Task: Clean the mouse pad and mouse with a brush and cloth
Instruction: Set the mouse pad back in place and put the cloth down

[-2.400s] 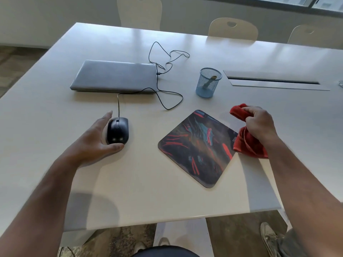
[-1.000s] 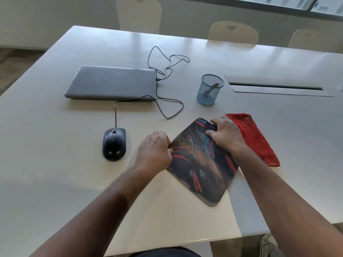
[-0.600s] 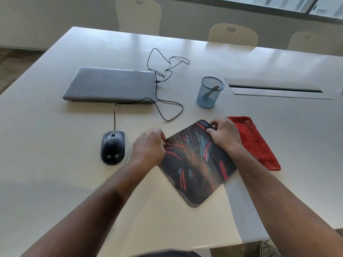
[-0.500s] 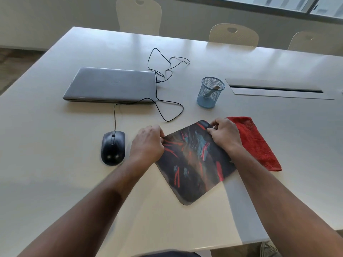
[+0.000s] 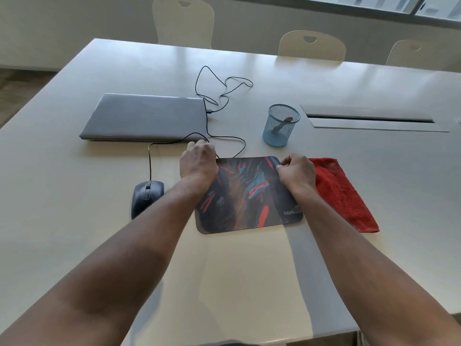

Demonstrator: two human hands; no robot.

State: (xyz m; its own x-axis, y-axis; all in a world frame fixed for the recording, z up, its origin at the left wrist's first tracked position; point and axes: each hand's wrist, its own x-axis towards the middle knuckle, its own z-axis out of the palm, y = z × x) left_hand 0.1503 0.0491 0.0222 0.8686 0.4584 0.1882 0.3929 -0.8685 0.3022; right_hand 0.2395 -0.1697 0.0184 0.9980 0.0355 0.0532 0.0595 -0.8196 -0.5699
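1. Mouse pad (image 5: 245, 196) lies flat on the table (image 5: 74, 221), square to the near edge, logo corner at 4 o'clock. Judged: set straight so it can be brushed and wiped without sliding.
2. Left hand (image 5: 198, 164) sits on the pad's far-left corner, at 10 o'clock of the pad, fingers curled over the edge. Grip on it appears likely; fingertips are hidden.
3. Right hand (image 5: 295, 174) pinches the far-right corner, at 1 o'clock of the pad, thumb and fingers closed on the rim.
4. Red cloth (image 5: 341, 193) lies at 3 o'clock of the pad, just beside the right hand. Judged: parked within easy reach.
5. Mouse (image 5: 147, 196) rests at 9 o'clock of the pad, apart from it, its cable (image 5: 149, 161) running to the closed laptop (image 5: 144, 118) at 11 o'clock.
6. Blue mesh cup (image 5: 280, 126) at 1 o'clock holds a handle, possibly the brush; cannot confirm.
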